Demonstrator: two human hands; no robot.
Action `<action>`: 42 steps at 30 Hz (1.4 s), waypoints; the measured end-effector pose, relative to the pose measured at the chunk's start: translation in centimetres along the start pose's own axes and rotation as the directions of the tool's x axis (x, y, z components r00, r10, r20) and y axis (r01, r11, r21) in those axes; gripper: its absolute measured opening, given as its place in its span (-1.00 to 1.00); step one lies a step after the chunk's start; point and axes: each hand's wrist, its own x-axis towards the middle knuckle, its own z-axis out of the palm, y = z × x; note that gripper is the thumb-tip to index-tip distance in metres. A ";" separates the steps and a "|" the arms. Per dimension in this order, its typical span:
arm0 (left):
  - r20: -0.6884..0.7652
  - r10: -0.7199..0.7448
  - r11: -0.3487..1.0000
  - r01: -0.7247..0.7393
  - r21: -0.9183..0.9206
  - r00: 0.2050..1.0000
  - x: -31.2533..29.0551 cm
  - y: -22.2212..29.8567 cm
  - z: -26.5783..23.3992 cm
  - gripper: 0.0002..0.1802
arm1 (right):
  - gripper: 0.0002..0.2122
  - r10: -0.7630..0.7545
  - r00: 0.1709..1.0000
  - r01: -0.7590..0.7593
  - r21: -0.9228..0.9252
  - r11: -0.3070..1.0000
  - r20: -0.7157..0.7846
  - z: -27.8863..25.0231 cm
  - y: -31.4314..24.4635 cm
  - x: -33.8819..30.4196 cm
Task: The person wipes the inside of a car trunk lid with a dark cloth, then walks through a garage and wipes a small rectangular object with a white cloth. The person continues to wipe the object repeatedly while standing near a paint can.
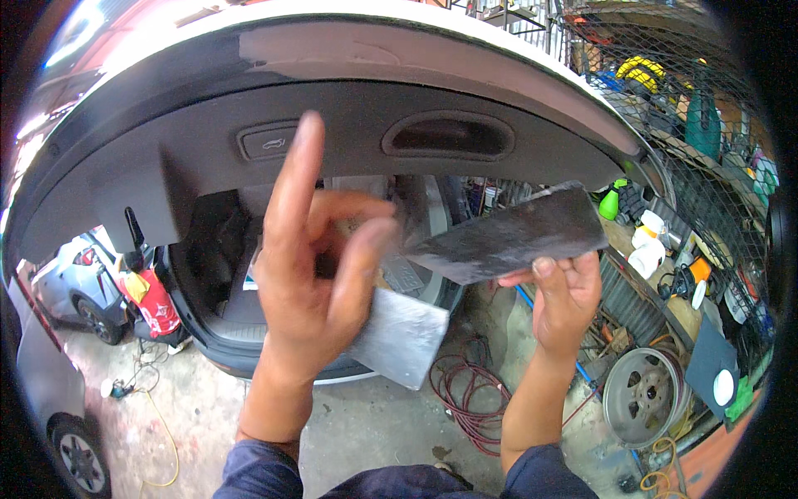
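The right hand [565,295] is pinching a dark, flat sheet [524,233] by its near edge, toward the right end, with the thumb on the side that shows and the fingers curled in beside and behind it. The sheet is held up in the air to the right of the left hand [299,283], in front of the car's raised tailgate [349,121]. Its long axis runs from left to right, with the right end higher and the left end dipping toward the left hand. The left end is smeared by blur, so I cannot tell whether it touches the left fingertips.

The left hand is partly spread: the index finger [298,170] points straight up, another finger bends to the right, and the thumb stands apart from it with a gap between. A pale grey, flat piece [406,337] shows just right of the left wrist, its left side hidden; I cannot tell whether the covered fingers grip it. The part in view is roughly square and slants down to the right, with no clear long axis.

Beyond the hands, a dark red hose [465,399] lies coiled on the concrete floor [366,424], and a wheel rim [642,397] stands to the right. Far left, a person in red [158,299] crouches beside a silver car [71,283].
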 end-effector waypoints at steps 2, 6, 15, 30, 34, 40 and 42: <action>0.056 0.033 0.999 -0.035 0.035 0.998 1.2 0.9 0.8 -0.08 | -0.63 0.003 1.000 -0.003 -0.023 1.000 -0.005 -1.3 0.0 -0.7; 0.110 0.100 0.979 -0.117 0.164 0.989 2.2 1.8 1.9 0.02 | -0.55 0.010 0.999 -0.012 -0.058 0.998 -0.043 -3.4 0.8 -2.9; 0.123 0.353 0.783 -0.365 0.504 0.928 3.9 2.3 1.5 -0.42 | -0.61 0.242 0.970 -0.243 -0.026 0.970 -0.029 -10.8 3.0 -7.1; 0.093 0.229 0.431 -0.186 0.883 0.969 3.8 5.5 0.1 -0.48 | -0.79 0.708 0.705 -0.691 -0.189 0.698 0.034 -20.9 5.6 -13.0; 0.149 0.241 0.354 -0.230 0.906 0.959 2.5 6.9 -0.4 -0.59 | -0.78 0.737 0.673 -0.719 -0.182 0.671 0.060 -22.3 5.8 -14.6; -0.077 0.072 0.527 0.028 0.849 0.994 1.0 9.1 1.6 -0.50 | -0.78 0.776 0.624 -0.751 -0.200 0.629 0.096 -24.3 5.7 -16.3; -0.155 0.029 0.517 0.118 0.848 0.987 1.7 9.4 2.8 -0.53 | -0.78 0.776 0.624 -0.753 -0.192 0.629 0.093 -24.6 5.2 -16.4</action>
